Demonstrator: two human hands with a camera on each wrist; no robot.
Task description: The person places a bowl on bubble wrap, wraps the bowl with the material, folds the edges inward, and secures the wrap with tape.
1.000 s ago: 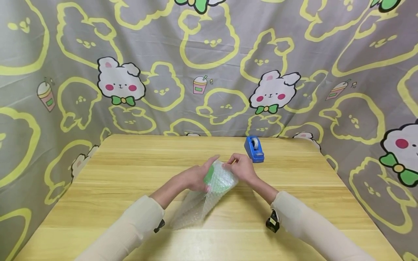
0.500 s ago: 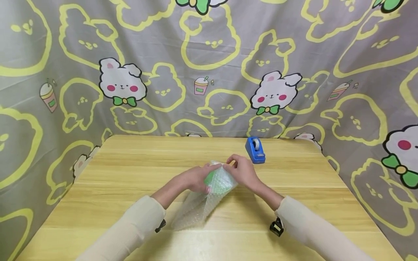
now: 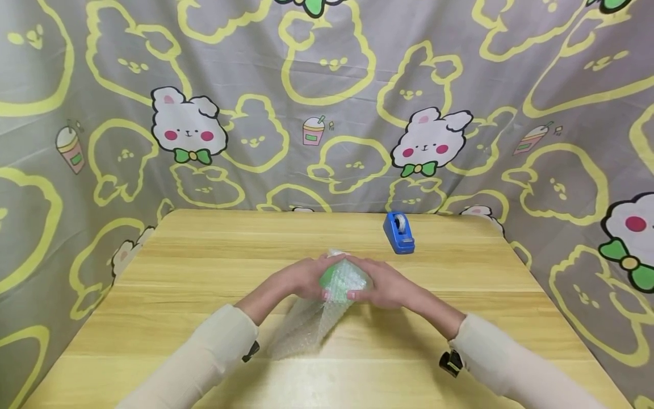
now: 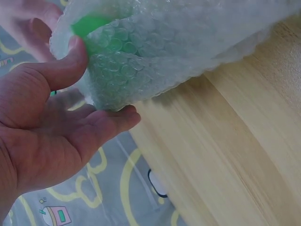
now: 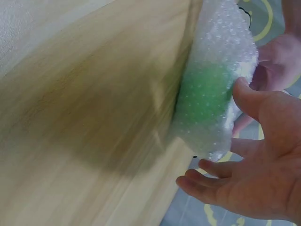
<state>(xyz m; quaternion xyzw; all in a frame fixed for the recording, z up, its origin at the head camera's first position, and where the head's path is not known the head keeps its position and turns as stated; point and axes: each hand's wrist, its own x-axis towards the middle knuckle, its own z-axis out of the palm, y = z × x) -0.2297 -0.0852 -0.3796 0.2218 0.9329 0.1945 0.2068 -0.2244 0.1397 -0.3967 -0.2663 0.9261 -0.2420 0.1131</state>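
Observation:
A sheet of bubble wrap (image 3: pixel 302 329) is folded around a green object (image 3: pixel 328 277) at the middle of the table, its loose tail trailing toward the front left. The green object's exact kind is hidden by the wrap; in the left wrist view a bare green corner (image 4: pixel 89 24) shows at its edge. My left hand (image 3: pixel 306 278) grips the bundle's left side, thumb on the near face and fingers behind and below. On the right side my right hand (image 3: pixel 386 284) holds the bundle, its thumb against the wrap (image 5: pixel 207 92) and its fingers around the far edge.
A blue tape dispenser (image 3: pixel 399 234) with a roll of clear tape stands at the back right of the wooden table (image 3: pixel 204 250). A grey patterned curtain (image 3: pixel 265 79) hangs behind the table and along both sides.
My right hand has stopped pinching the wrap's upper corner and now grasps the bundle's right side, thumb on the near face. My left thumb has come down onto the bundle's top.

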